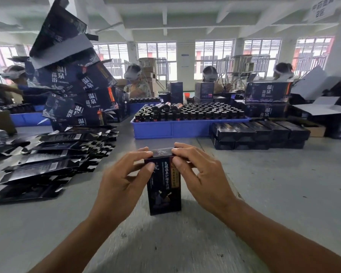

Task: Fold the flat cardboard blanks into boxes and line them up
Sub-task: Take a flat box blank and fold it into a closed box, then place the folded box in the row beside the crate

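While the grey table (283,184) carries everything, the order worth reading runs from its far edge inward: a leaning heap of large printed cartons (77,85) at the far left, a blue crate of capped bottles (185,129) across the far middle, and 2 tiers of finished dark boxes (260,134) lined up toward the far right. Along the left edge lies the fanned stack of flat blanks (47,164), well apart from the work. Near the middle of the near edge stands the tall dark box (164,186), upright on its lower end, with its top flap (162,152) lying over the opening. The left hand (122,184) pinches the upper left corner, fingers curled over the flap and thumb against the front panel; the right hand (203,174) mirrors it on the upper right corner, fingertips on the flap and thumb on the front. The step looks like closing the top. To do it well, keep the side walls square with the thumbs, press the flap down evenly from both corners so the tuck tongue slides inside the front panel rather than buckling, and hold the base flat on the table. Whether the tongue has seated cannot be told.
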A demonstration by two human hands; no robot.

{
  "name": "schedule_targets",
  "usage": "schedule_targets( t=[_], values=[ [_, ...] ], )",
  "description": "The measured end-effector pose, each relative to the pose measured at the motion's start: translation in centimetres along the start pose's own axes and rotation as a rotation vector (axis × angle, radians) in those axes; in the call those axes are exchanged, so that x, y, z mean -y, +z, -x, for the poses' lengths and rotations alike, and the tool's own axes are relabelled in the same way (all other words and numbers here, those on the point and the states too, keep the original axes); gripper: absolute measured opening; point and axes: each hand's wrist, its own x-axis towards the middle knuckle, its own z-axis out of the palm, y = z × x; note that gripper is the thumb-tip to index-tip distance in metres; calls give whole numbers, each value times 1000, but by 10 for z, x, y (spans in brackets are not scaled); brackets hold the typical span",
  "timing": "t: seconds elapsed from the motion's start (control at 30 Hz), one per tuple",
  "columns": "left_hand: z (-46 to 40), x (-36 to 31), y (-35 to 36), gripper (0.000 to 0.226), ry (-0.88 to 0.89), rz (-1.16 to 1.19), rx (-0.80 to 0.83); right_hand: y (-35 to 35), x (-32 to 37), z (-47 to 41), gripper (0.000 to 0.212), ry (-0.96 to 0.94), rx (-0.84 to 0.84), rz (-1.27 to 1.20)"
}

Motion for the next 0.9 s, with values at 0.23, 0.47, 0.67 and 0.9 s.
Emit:
schedule_targets(
  t=[0.23, 0.47, 0.67, 0.9],
  values=[
    [-3, 20, -8, 61, -128, 51, 170, 4, -2, 8, 50, 142, 199, 36],
    [-8, 26, -7, 64, -215, 53, 28, 15, -2, 18, 74, 36, 454, 252],
    [-8, 28, -3, 71, -383, 117, -11, 22, -2, 26, 69, -20, 524, 390],
    [-5, 29, 9, 75, -361, -3, 170, 15, -15, 22, 73, 22, 550, 411]
  ],
)
